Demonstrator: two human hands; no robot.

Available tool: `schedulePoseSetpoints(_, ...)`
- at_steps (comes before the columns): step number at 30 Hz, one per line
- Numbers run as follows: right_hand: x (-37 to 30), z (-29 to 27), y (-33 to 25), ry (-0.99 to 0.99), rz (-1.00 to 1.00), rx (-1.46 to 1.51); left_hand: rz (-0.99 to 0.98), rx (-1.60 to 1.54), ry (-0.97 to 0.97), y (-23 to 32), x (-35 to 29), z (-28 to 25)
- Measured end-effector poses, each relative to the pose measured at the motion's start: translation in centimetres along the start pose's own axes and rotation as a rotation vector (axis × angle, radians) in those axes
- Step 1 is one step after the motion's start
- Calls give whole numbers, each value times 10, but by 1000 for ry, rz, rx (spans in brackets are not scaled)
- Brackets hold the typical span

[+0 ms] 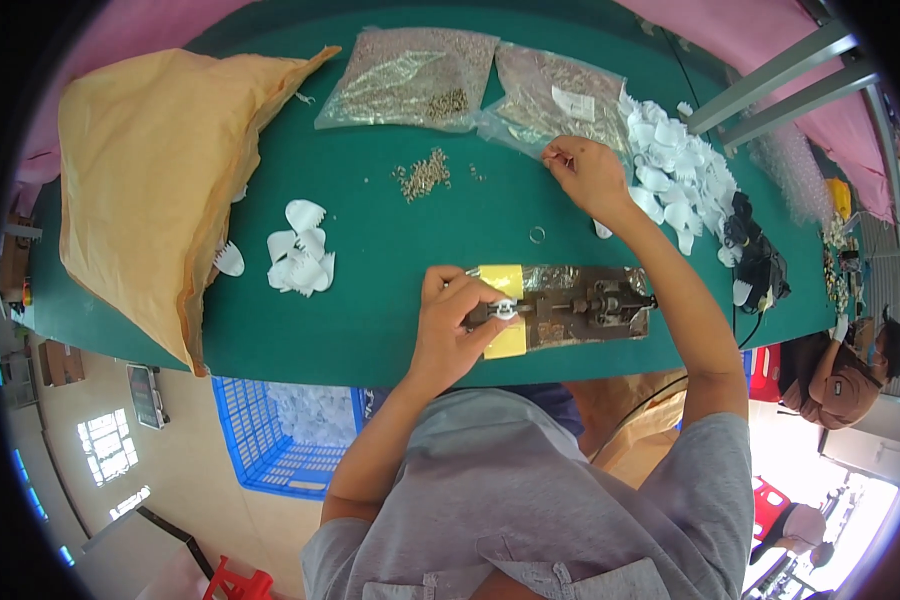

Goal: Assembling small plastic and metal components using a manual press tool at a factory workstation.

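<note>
My left hand point(455, 325) is closed, thumb and fingers pinching a small white plastic piece point(507, 309) at the left end of a dark metal clamp-like fixture point(590, 305). Yellow sheeting point(501, 284) covers that end of the fixture. Out to the far right, my right hand point(592, 178) is raised over the table by the edge of a clear bag, thumb and fingertips pinched together. Whatever sits between those fingertips is too small to make out. A pile of small metal parts point(424, 175) lies to the left of the right hand.
White toothed plastic pieces form a small heap point(301, 250) at left and a big one point(675, 165) at right. Clear bags point(407, 75) lie at the back. A large tan sack point(150, 190) fills the left side. One ring point(537, 235) lies behind the fixture. A blue crate point(300, 465) stands below.
</note>
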State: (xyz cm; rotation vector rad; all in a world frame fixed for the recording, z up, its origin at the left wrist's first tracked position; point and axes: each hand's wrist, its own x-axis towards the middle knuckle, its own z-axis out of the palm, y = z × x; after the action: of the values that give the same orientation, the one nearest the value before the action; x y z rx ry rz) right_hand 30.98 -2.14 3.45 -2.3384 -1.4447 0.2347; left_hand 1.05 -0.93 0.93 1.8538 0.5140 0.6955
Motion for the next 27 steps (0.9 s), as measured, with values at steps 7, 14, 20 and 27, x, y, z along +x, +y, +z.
schedulePoseSetpoints(7, 32, 20, -14, 197, -275, -131, 5, -14, -1, 0, -1, -2)
schedulePoseSetpoints(14, 43, 41, -5, 161, -157, -96, 38, 40, -27, -1, -2, -1)
schedulePoseSetpoints(20, 28, 34, -4, 195, -161, -122, 20, 34, -16, -4, 0, -1)
schedulePoseSetpoints(27, -31, -6, -17, -33, 110, 571, 29, 35, -12, -5, -1, -2)
